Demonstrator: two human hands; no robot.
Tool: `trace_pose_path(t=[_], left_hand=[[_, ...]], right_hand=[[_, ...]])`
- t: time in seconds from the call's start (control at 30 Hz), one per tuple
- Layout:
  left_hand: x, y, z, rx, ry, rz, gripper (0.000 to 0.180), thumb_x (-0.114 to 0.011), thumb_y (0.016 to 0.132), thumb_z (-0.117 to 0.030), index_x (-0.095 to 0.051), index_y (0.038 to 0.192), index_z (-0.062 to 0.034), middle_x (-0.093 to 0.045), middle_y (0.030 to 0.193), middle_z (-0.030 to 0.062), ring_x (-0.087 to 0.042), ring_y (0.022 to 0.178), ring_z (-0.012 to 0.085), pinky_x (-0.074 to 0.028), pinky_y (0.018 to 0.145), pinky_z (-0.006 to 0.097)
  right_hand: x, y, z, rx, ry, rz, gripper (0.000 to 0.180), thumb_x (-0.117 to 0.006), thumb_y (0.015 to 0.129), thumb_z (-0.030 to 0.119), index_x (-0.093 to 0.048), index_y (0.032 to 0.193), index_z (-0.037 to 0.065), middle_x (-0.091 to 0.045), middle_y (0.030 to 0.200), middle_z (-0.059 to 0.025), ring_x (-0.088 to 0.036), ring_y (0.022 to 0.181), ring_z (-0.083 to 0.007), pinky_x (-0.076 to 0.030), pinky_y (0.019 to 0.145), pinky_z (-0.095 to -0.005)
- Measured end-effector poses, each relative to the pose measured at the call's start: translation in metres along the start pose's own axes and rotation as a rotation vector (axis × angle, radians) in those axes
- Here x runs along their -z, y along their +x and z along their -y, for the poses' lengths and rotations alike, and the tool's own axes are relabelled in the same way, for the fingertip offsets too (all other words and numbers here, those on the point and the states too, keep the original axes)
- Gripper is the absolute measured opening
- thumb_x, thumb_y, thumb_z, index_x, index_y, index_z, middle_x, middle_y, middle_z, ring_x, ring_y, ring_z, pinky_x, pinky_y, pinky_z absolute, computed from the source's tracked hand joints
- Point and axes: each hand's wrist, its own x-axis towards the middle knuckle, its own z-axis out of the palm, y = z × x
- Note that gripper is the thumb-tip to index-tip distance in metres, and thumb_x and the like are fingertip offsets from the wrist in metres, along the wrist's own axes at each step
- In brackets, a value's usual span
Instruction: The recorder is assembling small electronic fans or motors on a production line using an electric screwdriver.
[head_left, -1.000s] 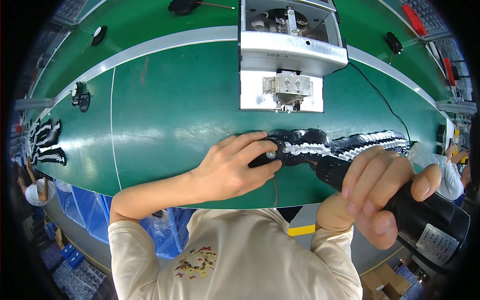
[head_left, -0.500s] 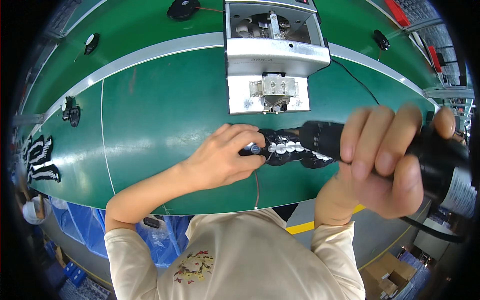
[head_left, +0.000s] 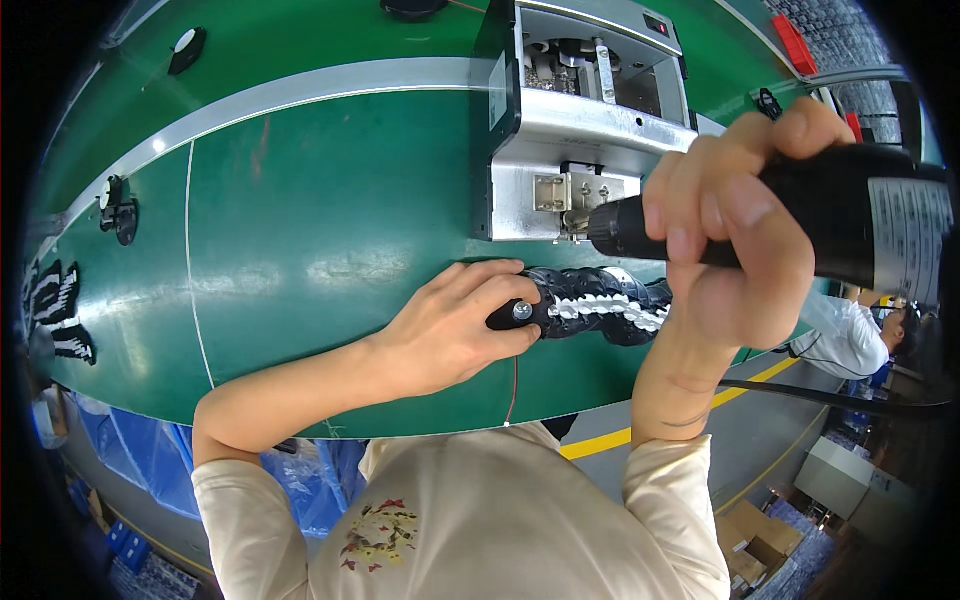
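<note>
Change: right hand (head_left: 735, 240) has lifted the black power screwdriver (head_left: 800, 225) higher and farther toward the metal machine (head_left: 575, 120) than half a second ago; its tip now sits in front of the machine's lower bracket (head_left: 570, 192).
Left hand: left hand (head_left: 455, 325) stays flat on the green table (head_left: 300, 230), fingers curled over the near end of the black and white part (head_left: 590, 305), thumb beside a round silver screw head (head_left: 521, 312).
Right hand grip: closed tight around the screwdriver body, fingers wrapped over the top, thumb underneath.
Part position: lies on the table just in front of the machine, below and left of the screwdriver, clear of the tool tip.
Wire: thin red wire (head_left: 514, 385) runs from the part toward the table's near edge.
Surroundings: small black fitting (head_left: 120, 208) at the far left of the table.
</note>
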Motion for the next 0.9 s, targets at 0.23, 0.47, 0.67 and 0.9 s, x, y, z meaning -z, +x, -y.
trace_pose_path(t=[0.23,0.47,0.67,0.9], left_hand=[[-0.003,-0.003,0.003,-0.022,0.028,-0.036,0.021,-0.075,0.077,-0.014,-0.076,0.097,-0.0173,-0.060,0.114,0.0068,-0.058,0.119,0.0317,-0.051,0.083,0.041],[-0.004,-0.003,0.003,-0.027,0.020,-0.062,0.022,-0.073,0.074,-0.013,-0.075,0.095,-0.0163,-0.061,0.113,0.0071,-0.058,0.117,0.0308,-0.050,0.086,0.041],[-0.003,-0.003,0.001,-0.014,0.013,-0.083,0.017,-0.070,0.074,-0.013,-0.074,0.091,-0.0143,-0.060,0.113,0.0073,-0.058,0.115,0.0287,-0.049,0.090,0.039],[-0.003,-0.004,0.002,-0.013,0.002,-0.056,0.021,-0.071,0.073,-0.013,-0.075,0.093,-0.0156,-0.060,0.114,0.0075,-0.058,0.116,0.0294,-0.049,0.089,0.040]], right_hand=[[0.016,-0.042,0.001,0.046,0.178,0.166,0.040,-0.055,0.085,0.005,-0.042,0.123,0.007,-0.047,0.070,-0.0037,-0.047,0.049,-0.0140,-0.044,0.054,-0.0319],[-0.003,-0.058,-0.008,-0.045,0.089,0.018,0.040,-0.056,0.083,0.000,-0.041,0.120,0.006,-0.048,0.068,-0.0050,-0.045,0.045,-0.0150,-0.044,0.050,-0.0335],[-0.011,-0.061,-0.013,-0.053,0.055,0.034,0.038,-0.065,0.083,-0.001,-0.040,0.110,0.007,-0.050,0.066,-0.0055,-0.048,0.047,-0.0157,-0.046,0.049,-0.0342],[-0.003,-0.062,-0.012,-0.060,0.149,0.016,0.041,-0.066,0.083,0.000,-0.041,0.114,0.007,-0.052,0.068,-0.0060,-0.050,0.050,-0.0167,-0.047,0.052,-0.0353]])
